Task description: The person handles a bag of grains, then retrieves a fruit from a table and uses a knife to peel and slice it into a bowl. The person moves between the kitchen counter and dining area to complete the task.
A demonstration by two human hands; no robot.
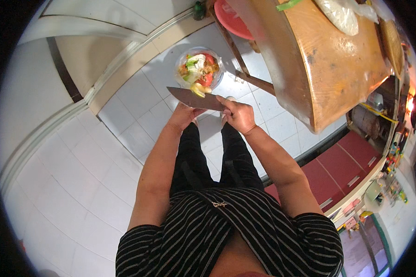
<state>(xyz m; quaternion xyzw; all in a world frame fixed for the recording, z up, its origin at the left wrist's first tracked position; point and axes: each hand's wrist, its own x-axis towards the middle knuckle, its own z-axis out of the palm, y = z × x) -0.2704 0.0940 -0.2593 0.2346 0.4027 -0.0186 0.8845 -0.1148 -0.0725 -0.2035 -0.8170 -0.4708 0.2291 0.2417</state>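
Note:
My right hand is closed around the handle of a broad kitchen knife, its index finger stretched along the blade. The dark blade lies nearly level and points left. My left hand is at the near side of the blade; its fingers are mostly hidden beneath it, so what they hold cannot be seen. A pale yellow-green scrap of food shows at the blade's far edge. Just beyond, on the floor, stands a round bin lined with clear plastic, filled with red, white and green food scraps.
A wooden table under clear plastic stands at the right, with a plastic bag on it. Beneath its far side is a pink basin. Red cabinets line the right; a flame glows there. White wall tiles are at left.

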